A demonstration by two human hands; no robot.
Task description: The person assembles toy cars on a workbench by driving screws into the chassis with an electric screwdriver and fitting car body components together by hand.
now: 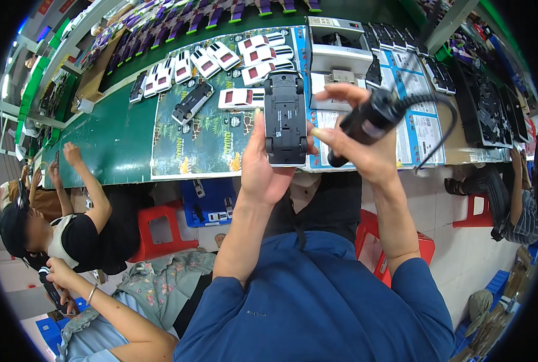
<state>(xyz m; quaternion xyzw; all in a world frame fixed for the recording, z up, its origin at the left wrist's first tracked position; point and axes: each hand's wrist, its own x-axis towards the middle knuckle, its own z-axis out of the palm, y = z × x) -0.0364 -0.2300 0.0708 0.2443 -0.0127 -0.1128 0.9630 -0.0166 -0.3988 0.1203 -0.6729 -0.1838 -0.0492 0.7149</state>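
Observation:
My left hand (268,180) is closed around a toy car (285,117), which is turned over so that its black underside and wheels face up. The black powered screwdriver (365,128), with a cord curling off its upper end, is gripped in my right hand (374,154). Its lower end points down beside the car's right side, and my right thumb comes close to or touches the car's edge. Several white toy cars (207,60) with dark stripes stand on a printed sheet (208,145) beyond my left hand. Another car (192,101) lies there with its dark underside up.
A grey and white fixture (340,60) stands behind the screwdriver. Black car bases fill a dark tray (486,111) at the right. Purple parts (202,18) line the far side. A co-worker (70,223) sits left; another person's arm (118,314) is nearer. Red stools (160,232) flank me.

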